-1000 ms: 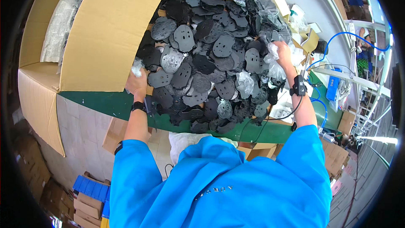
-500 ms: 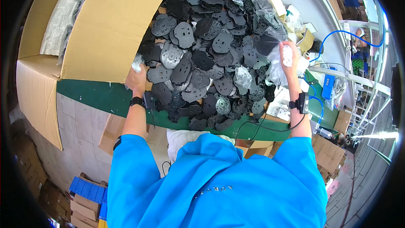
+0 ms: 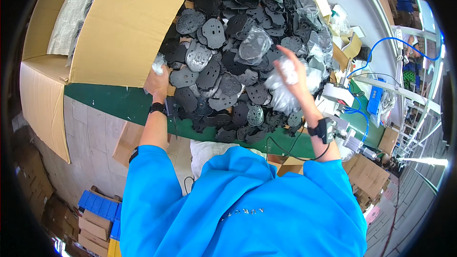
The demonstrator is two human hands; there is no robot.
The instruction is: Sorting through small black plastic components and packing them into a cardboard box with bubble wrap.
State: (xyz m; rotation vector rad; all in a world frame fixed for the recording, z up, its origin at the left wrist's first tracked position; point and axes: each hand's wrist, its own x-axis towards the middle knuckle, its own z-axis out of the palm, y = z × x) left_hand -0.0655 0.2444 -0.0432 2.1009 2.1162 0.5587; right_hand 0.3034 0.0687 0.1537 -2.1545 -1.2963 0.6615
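Observation:
My left hand (image 3: 157, 81) is at the cardboard box's lower corner, at the left edge of the pile. Its fingers are closed on a wad of crumpled clear plastic (image 3: 159, 64). My right hand (image 3: 296, 78) is over the right part of the pile, its index finger stretched out. In its grip is a bunch of clear plastic bags (image 3: 282, 96), bulging out below the palm. Left of its fingertips, a black plate in a clear bag (image 3: 253, 46) lies on top of the pile. Loose black slotted plates (image 3: 213, 33) are heaped between my hands.
A large open cardboard box (image 3: 128, 28) stands at the left. The green table (image 3: 102, 102) shows along the near side. To the right are a metal device with a cylinder (image 3: 352, 143), a blue hose (image 3: 378, 43) and small cardboard pieces (image 3: 352, 47). Black cables run near my right forearm.
My right hand has moved left and nearer over the pile, bringing the plastic bags with it. The bagged black plate has gone from beside that hand onto the pile's middle. My left hand barely moved.

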